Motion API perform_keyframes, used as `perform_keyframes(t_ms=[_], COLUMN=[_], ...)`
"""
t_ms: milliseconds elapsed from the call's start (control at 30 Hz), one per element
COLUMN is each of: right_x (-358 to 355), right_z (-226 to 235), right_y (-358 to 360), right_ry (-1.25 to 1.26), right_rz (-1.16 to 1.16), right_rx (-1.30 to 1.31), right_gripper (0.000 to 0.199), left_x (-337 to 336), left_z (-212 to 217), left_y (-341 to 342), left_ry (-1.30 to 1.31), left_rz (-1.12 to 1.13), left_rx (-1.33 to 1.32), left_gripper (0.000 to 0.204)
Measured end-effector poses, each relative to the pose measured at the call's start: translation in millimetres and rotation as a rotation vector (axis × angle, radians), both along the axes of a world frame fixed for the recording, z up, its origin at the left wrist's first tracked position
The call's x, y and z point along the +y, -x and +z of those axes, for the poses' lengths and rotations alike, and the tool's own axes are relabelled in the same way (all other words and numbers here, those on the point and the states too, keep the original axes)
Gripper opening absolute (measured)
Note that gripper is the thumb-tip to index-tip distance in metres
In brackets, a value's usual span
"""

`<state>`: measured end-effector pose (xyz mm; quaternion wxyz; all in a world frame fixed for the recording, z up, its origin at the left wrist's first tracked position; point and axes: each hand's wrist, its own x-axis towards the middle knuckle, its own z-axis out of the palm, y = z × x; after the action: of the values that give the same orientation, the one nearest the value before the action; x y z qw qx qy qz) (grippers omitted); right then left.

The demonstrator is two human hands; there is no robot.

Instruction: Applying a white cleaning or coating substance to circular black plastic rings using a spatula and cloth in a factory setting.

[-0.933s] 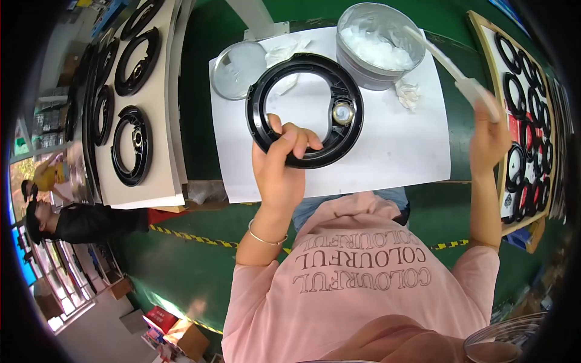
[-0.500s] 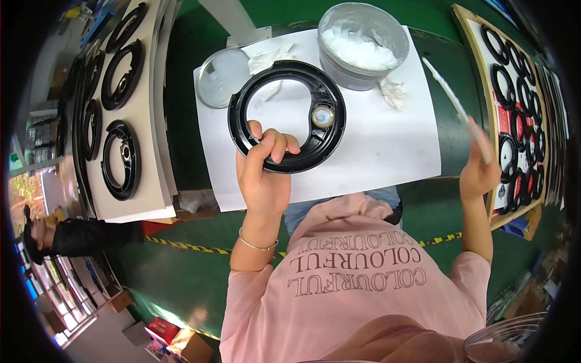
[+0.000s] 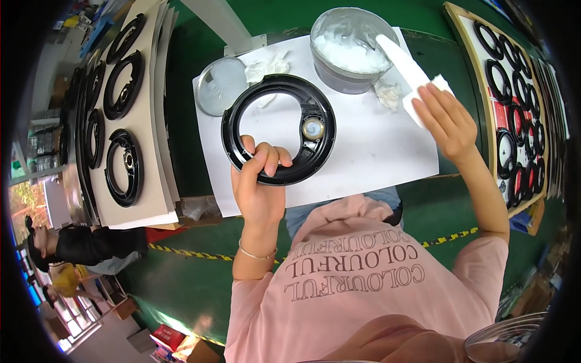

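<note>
Black and round, the ring [image 3: 310,107] is facing the camera over the white sheet [image 3: 381,160], its metal-rimmed hub [image 3: 313,129] lying toward the right; the left hand [image 3: 260,190], well apart from the other, is gripping and partly hiding its lower edge. The right hand [image 3: 446,121] is clasping a white spatula [image 3: 400,60], its long axis slanting up-left to the tub [image 3: 345,78], its handle disappearing underneath. Three lines of lettering [image 3: 357,260] are crossing the pink shirt [image 3: 272,323]

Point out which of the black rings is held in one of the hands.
It's the black ring above the white paper, gripped by the left hand; the other rings lie untouched on boards at either side.
</note>
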<state>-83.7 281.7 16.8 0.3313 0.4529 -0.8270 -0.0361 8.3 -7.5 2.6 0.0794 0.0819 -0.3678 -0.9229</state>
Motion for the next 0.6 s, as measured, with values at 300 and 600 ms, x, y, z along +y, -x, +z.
perform_keyframes(t_ms=[300, 600], right_x=[23, -8], right_z=[32, 54], right_y=[-25, -44], right_ry=[-0.100, 0.425], right_rz=[-0.010, 0.146], right_rx=[0.056, -0.562], right_gripper=[0.014, 0.026], left_x=[2, 4], left_z=[-1, 3], left_y=[5, 1], left_ry=[0.008, 0.084], left_rz=[0.008, 0.012], left_rx=[0.015, 0.041], left_gripper=[0.009, 0.011])
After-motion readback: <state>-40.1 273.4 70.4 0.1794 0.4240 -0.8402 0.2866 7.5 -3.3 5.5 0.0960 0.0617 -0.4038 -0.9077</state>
